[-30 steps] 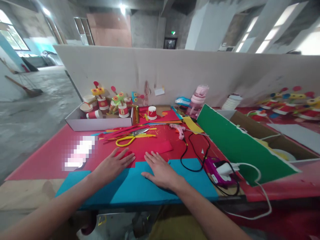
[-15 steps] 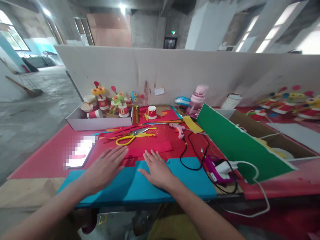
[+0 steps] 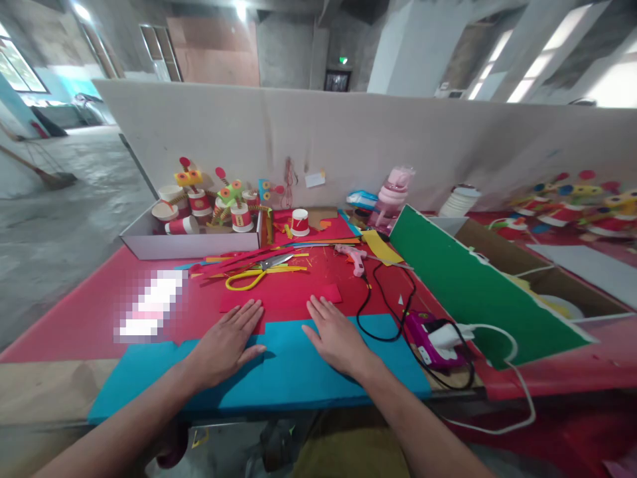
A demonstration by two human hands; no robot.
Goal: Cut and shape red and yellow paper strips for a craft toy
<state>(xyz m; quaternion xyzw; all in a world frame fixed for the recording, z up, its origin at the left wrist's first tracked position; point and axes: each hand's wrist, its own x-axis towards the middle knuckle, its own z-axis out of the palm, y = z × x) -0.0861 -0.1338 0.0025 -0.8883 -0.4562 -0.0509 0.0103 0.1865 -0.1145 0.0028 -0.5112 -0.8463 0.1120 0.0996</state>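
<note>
My left hand [image 3: 226, 348] lies flat, palm down, its thumb over the blue sheet [image 3: 288, 372] and its fingertips on the lower edge of a red paper strip [image 3: 283, 297]. Farther right, my right hand [image 3: 336, 335] is flat too, with its fingertips at the strip's right part. Both hands have their fingers stretched out and hold nothing. Just beyond the strip are scissors [image 3: 259, 272] with yellow handles, lying among thin coloured paper strips [image 3: 233, 260]. A pink glue gun [image 3: 353, 257] rests on the red table cover to their right.
A white box [image 3: 194, 245] of paper-cup figures stands at back left, near a red-and-white cup [image 3: 300, 222]. A blurred-out bright device [image 3: 152, 305] lies left. At right are a purple power strip [image 3: 432, 338], cords and a green panel [image 3: 468, 285].
My hands have moved apart: the right one has slid to the right along the red strip, and the left thumb is now spread out. The view has shifted slightly.
</note>
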